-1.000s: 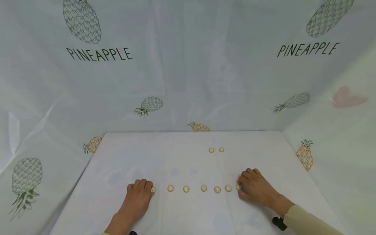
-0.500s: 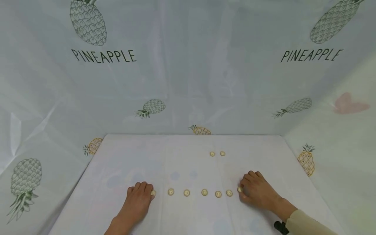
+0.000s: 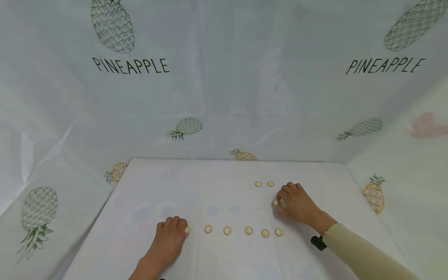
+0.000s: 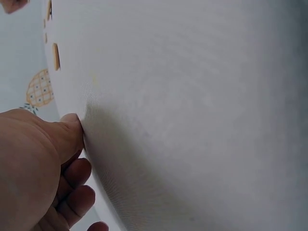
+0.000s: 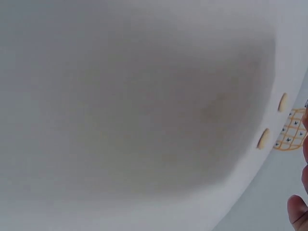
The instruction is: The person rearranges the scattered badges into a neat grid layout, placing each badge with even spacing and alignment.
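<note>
Several round, pale wooden buttons lie on the white-covered table; one row of buttons (image 3: pixel 227 231) runs across its middle. At the left end of that row my left hand (image 3: pixel 168 239) pinches a button (image 3: pixel 187 230) at the table surface. In the left wrist view the thumb of the left hand (image 4: pixel 38 159) touches the cloth, and the button is hidden. My right hand (image 3: pixel 297 204) holds another button (image 3: pixel 276 202) between thumb and fingers, beyond the row's right end. Only fingertips of the right hand (image 5: pixel 301 211) show in the right wrist view.
Farther back lie two more buttons, a left one (image 3: pixel 258 184) and a right one (image 3: pixel 271 184), just left of my right hand. A pineapple-printed sheet (image 3: pixel 224 89) hangs behind and beside the table (image 3: pixel 157 182).
My right hand has lifted its button from the row's right end and moved away from me, toward the back pair. The left hand stays with its button. The head view has shifted slightly.
</note>
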A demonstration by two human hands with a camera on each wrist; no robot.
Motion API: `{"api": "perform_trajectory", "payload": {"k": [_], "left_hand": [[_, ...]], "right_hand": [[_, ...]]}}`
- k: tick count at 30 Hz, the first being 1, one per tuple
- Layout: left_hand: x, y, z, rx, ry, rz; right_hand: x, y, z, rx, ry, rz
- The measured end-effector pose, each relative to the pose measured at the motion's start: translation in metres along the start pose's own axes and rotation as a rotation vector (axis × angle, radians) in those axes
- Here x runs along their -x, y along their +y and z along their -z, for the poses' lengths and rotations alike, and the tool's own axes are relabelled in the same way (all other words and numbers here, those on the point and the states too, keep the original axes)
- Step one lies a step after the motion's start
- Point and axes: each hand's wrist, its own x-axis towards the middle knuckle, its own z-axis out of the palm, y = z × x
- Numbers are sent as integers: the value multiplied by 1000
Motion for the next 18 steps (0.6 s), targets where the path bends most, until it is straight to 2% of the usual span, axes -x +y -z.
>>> {"api": "perform_trajectory", "payload": {"k": [5,10,14,18], "left_hand": [[-1,1,3,12,2,8],[-1,0,2,19,18,8],[-1,-1,-1,12,11,9],[-1,-1,-1,11,-8,15]], "right_hand": [[-46,-3,-15,-15,-38,-16],[-88,-14,-30,-11,-109,11],[-109,-23,-41,3,-166,19],[-121,-30,-48,-19,-201,-2]]}}
